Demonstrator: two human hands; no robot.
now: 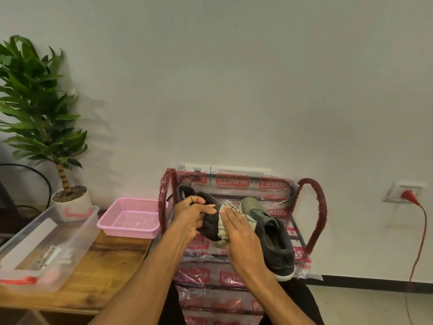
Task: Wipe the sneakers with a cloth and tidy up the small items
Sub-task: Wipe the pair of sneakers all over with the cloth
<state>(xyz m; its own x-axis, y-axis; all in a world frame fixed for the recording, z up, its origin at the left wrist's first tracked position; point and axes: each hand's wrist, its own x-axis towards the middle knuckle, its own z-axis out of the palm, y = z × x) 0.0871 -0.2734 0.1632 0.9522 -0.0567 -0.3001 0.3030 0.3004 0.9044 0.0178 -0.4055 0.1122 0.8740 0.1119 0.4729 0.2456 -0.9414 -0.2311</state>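
Wiping under way. Left hand (191, 214) grips dark sneaker (209, 222) at the collar, raised over the rack (316, 207) top shelf; right hand (236, 233) flat, fingers straight, pressing cloth (228, 205) against its side. Other sneaker (274, 240) lies on the shelf just right, likely still to do. Small items (54, 254) sit loose in the clear box (78, 248) on the tabletop (112, 261); basket (127, 227) holds nothing visible, so tidying looks unstarted. Room tight: rack's side loops flank both hands, wall close behind, open space toward the body.
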